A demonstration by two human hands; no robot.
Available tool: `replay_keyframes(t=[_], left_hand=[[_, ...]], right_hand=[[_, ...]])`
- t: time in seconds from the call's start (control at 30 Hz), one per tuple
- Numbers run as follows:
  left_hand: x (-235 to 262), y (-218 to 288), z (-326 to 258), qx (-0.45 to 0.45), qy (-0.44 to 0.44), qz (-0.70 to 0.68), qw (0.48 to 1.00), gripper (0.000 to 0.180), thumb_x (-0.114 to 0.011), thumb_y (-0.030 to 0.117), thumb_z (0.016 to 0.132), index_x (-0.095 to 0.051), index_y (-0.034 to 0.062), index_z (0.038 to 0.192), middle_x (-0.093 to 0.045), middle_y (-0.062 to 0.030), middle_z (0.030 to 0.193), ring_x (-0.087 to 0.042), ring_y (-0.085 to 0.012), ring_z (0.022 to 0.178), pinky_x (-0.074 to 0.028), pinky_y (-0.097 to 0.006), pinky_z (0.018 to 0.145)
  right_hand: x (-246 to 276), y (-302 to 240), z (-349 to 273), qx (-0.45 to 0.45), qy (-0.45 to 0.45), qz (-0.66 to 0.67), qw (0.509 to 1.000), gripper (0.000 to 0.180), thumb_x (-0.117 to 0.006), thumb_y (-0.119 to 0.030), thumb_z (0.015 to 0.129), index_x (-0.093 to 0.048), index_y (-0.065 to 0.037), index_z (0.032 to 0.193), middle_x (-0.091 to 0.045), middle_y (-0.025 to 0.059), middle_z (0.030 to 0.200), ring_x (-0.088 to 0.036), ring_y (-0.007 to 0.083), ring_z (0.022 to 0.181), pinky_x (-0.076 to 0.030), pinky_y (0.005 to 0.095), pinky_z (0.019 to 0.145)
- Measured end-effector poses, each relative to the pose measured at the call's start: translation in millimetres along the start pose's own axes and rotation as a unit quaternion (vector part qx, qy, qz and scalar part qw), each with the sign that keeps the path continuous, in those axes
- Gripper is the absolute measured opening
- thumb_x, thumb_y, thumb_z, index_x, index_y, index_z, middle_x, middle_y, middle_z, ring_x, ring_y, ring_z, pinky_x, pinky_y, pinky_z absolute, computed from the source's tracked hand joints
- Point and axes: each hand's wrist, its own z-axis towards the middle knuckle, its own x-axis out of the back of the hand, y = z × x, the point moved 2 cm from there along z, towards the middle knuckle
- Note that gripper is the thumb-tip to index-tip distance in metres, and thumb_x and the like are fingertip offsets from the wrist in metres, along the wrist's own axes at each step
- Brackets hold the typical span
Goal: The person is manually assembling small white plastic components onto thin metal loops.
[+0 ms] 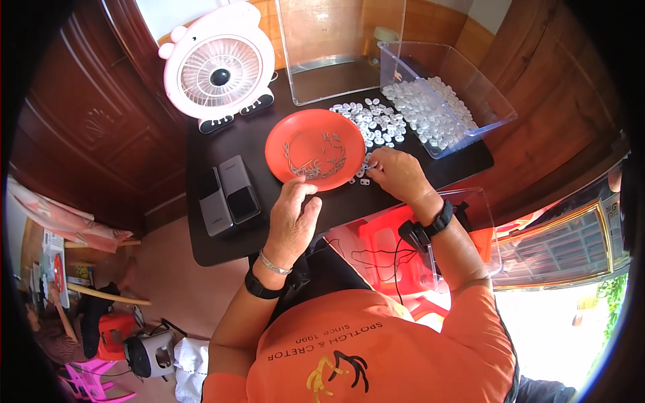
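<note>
A red round plate (279, 144) on the dark table holds many thin, short metal pieces, perhaps screws or pins, gathered mostly along its near side. My left hand (293, 218) is at the plate's near rim, fingertips just over the edge by the metal pieces, thumb apart from the fingers; nothing shows in it. Beside the plate's right rim, my right hand (401, 176) pinches a small white plastic piece (367, 166), partly hidden by the fingers. Similar white oval pieces (379, 124) with small holes lie loose beyond that hand, a few of them next to its fingertips.
A clear plastic bin (494, 111) of whitish pieces stands back right. A pink animal-shaped fan (220, 70) and an upright clear panel (342, 60) are at the back. Two grey-black devices (228, 195) lie left on the table (201, 250). Red stools and cables sit below right.
</note>
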Motion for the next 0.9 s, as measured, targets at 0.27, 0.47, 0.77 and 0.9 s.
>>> replay_keyframes(t=[0.27, 0.47, 0.77, 0.9], left_hand=[[9, 23, -12, -0.05, 0.023, 0.066, 0.996, 0.025, -0.06, 0.016, 0.087, -0.056, 0.0007, 0.107, -0.049, -0.0277, 0.125, -0.057, -0.0406, 0.102, -0.048, -0.042, 0.088], [14, 37, -27, -0.044, 0.033, 0.063, 0.997, 0.022, -0.061, 0.011, 0.084, -0.056, -0.0001, 0.103, -0.056, -0.0206, 0.109, -0.06, -0.0329, 0.086, -0.05, -0.039, 0.077], [-5, 49, -35, 0.046, -0.106, -0.088, 0.989, 0.019, -0.057, 0.017, 0.091, -0.053, -0.0004, 0.098, -0.058, -0.0136, 0.073, -0.06, -0.0232, 0.062, -0.048, -0.033, 0.06], [-8, 38, -41, 0.05, -0.128, -0.122, 0.983, 0.022, -0.055, 0.02, 0.094, -0.046, 0.0011, 0.089, -0.053, -0.0119, 0.068, -0.055, -0.0204, 0.058, -0.045, -0.032, 0.056]], right_hand=[[-1, 12, 7, -0.04, -0.08, 0.055, 0.994, 0.014, -0.065, -0.02, 0.078, -0.064, -0.009, 0.087, -0.068, 0.0103, 0.09, -0.065, 0.0313, 0.085, -0.051, 0.0426, 0.074], [3, 11, 1, -0.032, -0.021, 0.123, 0.992, 0.013, -0.066, -0.015, 0.078, -0.062, -0.005, 0.086, -0.067, 0.0127, 0.083, -0.065, 0.0327, 0.078, -0.051, 0.0408, 0.068], [24, -72, -41, -0.004, -0.14, 0.519, 0.843, 0.005, -0.063, 0.0, 0.085, -0.064, 0.001, 0.09, -0.065, 0.0036, 0.081, -0.06, 0.008, 0.077, -0.049, 0.0237, 0.069], [21, -88, -45, 0.001, -0.175, 0.523, 0.834, 0.004, -0.063, 0.001, 0.088, -0.062, 0.003, 0.092, -0.064, 0.0047, 0.086, -0.06, 0.0092, 0.078, -0.049, 0.0238, 0.069]])
